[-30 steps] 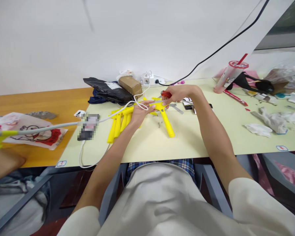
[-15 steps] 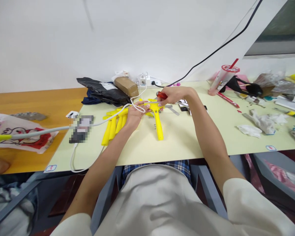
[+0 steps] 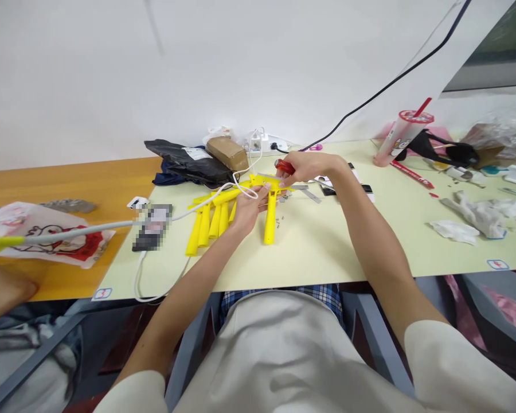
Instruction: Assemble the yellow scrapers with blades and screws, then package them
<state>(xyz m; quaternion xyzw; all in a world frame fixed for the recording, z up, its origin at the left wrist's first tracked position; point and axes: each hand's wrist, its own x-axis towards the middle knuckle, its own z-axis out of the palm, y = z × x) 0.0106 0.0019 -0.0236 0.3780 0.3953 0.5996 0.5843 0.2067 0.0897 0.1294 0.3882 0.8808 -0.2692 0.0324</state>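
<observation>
A yellow T-shaped scraper (image 3: 270,221) is held over the table, its handle pointing toward me and a thin metal strip along the far edge of its head. My left hand (image 3: 249,209) is closed on the left side of the head, thumb on top. My right hand (image 3: 303,167) wraps round a red-handled screwdriver (image 3: 285,166), its fingertips also at the right end of the head; the tool's tip cannot be made out. Several more yellow scrapers (image 3: 204,226) lie to the left of my left hand. Small screws (image 3: 280,221) and flat metal blades (image 3: 312,195) lie to the right.
A white cable (image 3: 198,207) crosses in front of the scrapers to a power strip (image 3: 258,142). A phone (image 3: 153,226), black bag (image 3: 189,163) and cardboard box (image 3: 227,152) stand left. Rightward are a cup (image 3: 404,137) and crumpled tissues (image 3: 453,230). Another person's arm (image 3: 8,289) shows far left.
The view has shifted slightly, so the surroundings appear further right. The held scraper's handle has swung a little left, and my left hand has shifted slightly under its head. Both grips stay.
</observation>
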